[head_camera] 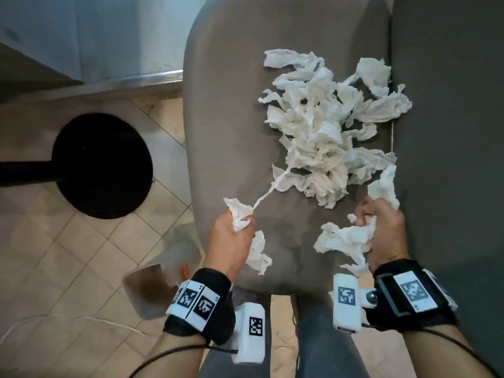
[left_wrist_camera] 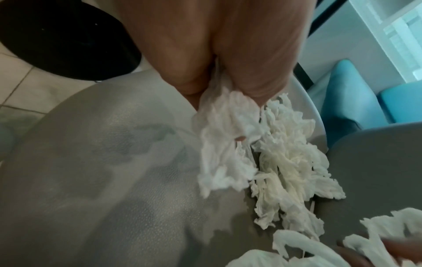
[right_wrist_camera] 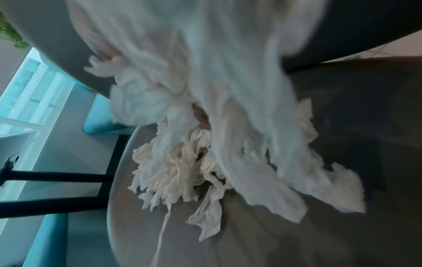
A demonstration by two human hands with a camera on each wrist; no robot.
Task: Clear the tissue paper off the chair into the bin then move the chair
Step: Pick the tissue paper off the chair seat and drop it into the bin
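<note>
Two hands are over the big grey soft chair (head_camera: 234,110), and each one grips crumpled white tissue paper. The left hand (head_camera: 231,236) is near the front left edge of the chair seat, with its fingers curled tight round a small white tissue wad (head_camera: 240,214). A thin twisted strip of tissue (head_camera: 268,190) runs from that wad up to the big pile of crumpled white tissue paper (head_camera: 324,126), which lies on the chair seat, close to the dark grey chair back (head_camera: 447,132). The right hand (head_camera: 381,230) is near the front of the seat, beside the chair back, and its fingers are curled round a bigger bunch of white tissue (head_camera: 343,238) that hangs down from it. In the right wrist view this bunch is blurred and fills most of the picture. On the tiled floor (head_camera: 54,255) to the left of the chair sits a round black base with a black pole (head_camera: 101,165). Just by the front left corner of the chair is a pale see-through bin (head_camera: 163,276).
</note>
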